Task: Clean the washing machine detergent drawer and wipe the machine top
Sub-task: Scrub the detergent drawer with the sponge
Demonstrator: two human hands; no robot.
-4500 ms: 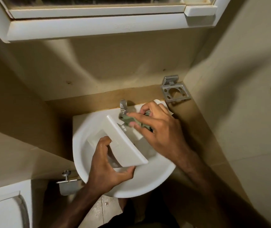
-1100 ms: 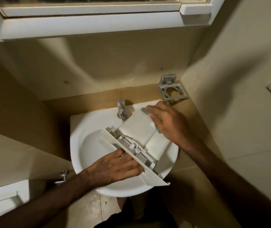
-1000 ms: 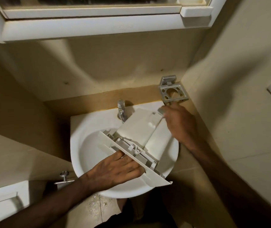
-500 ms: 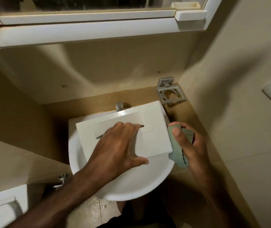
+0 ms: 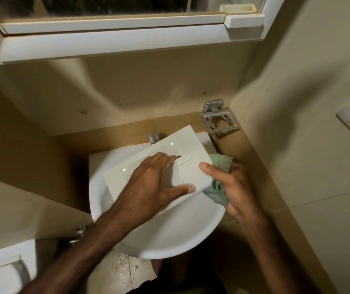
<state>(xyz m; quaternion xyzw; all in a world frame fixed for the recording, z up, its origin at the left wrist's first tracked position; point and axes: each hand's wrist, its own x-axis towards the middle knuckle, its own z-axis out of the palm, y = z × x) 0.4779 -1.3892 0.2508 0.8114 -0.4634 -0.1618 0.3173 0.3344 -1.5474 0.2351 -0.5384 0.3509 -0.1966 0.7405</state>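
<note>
The white detergent drawer [image 5: 182, 149] lies tilted over the round white sink [image 5: 170, 236], its flat front panel facing up. My left hand [image 5: 148, 183] holds it from above, fingertips hooked into the handle recess and thumb pressed on the panel's near edge. My right hand [image 5: 231, 187] grips a pale green cloth [image 5: 218, 187] against the drawer's right end, with the thumb lying on the panel. The drawer's compartments are hidden underneath.
A metal tap [image 5: 154, 137] stands behind the drawer. A metal toothbrush holder [image 5: 219, 120] is fixed on the wall at the right corner. A white mirror cabinet [image 5: 114, 42] hangs overhead. A white cistern [image 5: 4, 270] and a valve [image 5: 80, 230] sit lower left.
The drawer was turned over from its underside to its front panel facing up. My right hand brought the green cloth from the back of the sink to the drawer's right end.
</note>
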